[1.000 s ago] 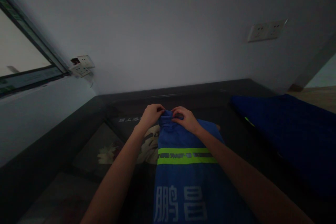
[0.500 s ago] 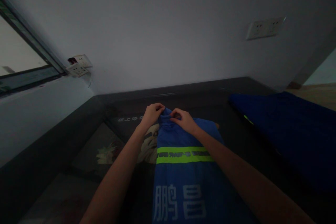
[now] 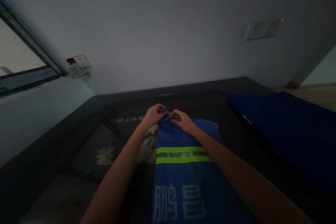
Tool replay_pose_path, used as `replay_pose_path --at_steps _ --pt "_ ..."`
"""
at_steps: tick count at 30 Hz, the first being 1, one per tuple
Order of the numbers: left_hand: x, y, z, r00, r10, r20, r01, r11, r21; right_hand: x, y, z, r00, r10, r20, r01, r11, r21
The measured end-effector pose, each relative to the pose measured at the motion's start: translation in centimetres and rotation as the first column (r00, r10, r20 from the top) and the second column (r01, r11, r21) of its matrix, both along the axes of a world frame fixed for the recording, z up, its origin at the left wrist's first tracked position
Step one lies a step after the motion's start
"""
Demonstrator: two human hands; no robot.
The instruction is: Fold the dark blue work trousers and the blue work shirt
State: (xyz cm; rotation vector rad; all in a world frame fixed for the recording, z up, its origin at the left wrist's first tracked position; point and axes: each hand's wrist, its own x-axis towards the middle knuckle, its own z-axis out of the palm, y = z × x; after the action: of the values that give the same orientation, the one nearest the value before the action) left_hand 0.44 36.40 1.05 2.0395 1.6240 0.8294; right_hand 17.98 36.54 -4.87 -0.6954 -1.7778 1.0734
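Observation:
A blue work jacket (image 3: 178, 173) lies folded in front of me, with a yellow-green reflective band across it and large white characters below the band. At the far end of the garment, its collar is bunched up between my two hands. My left hand (image 3: 154, 115) pinches the left part of the collar between thumb and fingers. Close beside it, my right hand (image 3: 182, 119) pinches the collar's right part. Some of the bunched cloth is hidden by my fingers.
Dark patterned bedding or table covering (image 3: 126, 106) lies under the jacket. On the right is a darker blue folded garment (image 3: 286, 129) with a bit of yellow-green trim. A white wall (image 3: 168, 35) with a socket plate (image 3: 264, 29) rises behind; more sockets (image 3: 78, 66) sit near the window at left.
The collar cloth between my hands has been drawn down and crumpled, and my left fingers have shifted slightly on it. My right hand is almost where it was.

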Motion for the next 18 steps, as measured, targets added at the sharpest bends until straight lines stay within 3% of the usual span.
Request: replay_pose_path --at_steps 6,10,13,15,18 --pt "0.3 0.3 -0.2 0.986 -0.002 0.169 0.021 0.994 -0.111 -0.6 0.2 -0.3 0.990 -0.125 -0.063 0.124 0.992 -0.025" --pt "0.3 -0.2 0.2 0.939 -0.014 0.344 0.062 0.990 -0.128 -0.8 0.3 0.1 0.969 -0.228 -0.098 0.227 0.974 -0.021" --pt "0.3 -0.6 0.3 0.900 0.034 0.435 0.075 0.970 -0.232 -0.8 0.3 0.6 0.952 -0.287 -0.103 0.287 0.958 -0.015" --pt "0.2 -0.6 0.2 0.892 0.018 0.451 0.111 0.960 -0.257 -0.7 0.3 0.8 0.944 -0.315 -0.102 0.315 0.949 -0.015" --pt "0.2 -0.5 0.0 0.900 -0.064 0.431 0.163 0.967 -0.197 -0.5 0.1 1.3 0.930 -0.359 -0.081 0.362 0.932 0.026"
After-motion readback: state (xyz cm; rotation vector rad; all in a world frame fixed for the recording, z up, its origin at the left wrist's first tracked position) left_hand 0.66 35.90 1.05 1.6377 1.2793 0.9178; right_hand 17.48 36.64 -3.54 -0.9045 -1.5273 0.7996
